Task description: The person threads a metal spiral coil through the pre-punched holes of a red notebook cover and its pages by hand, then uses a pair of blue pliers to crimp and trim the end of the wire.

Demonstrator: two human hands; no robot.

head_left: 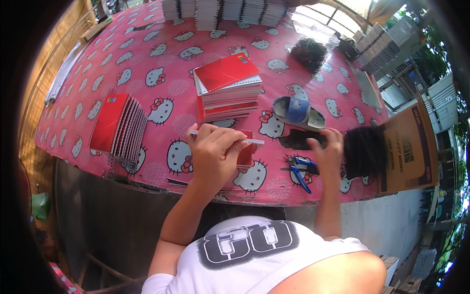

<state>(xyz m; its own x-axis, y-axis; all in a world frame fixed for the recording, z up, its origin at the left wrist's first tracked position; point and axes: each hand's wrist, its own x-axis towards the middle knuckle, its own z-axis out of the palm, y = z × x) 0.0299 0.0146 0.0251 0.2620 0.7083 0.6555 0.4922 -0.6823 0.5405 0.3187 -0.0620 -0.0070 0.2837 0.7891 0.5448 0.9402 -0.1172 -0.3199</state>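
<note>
Near the front edge of the counter [171,78], left grip [218,142] clamps papers [255,141], which may slip if it loosens; right grip [329,147], spread, is beside black coils [293,141].

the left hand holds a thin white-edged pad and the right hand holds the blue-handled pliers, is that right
No: the right hand isn't holding the blue-handled pliers; in the head view they lie on the pink tablecloth beside it. The left hand does hold the thin white-edged pad.

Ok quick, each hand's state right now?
Left hand: closed on a thin pad, seen edge-on.
Right hand: by the black coils; grip cannot be told.
</note>
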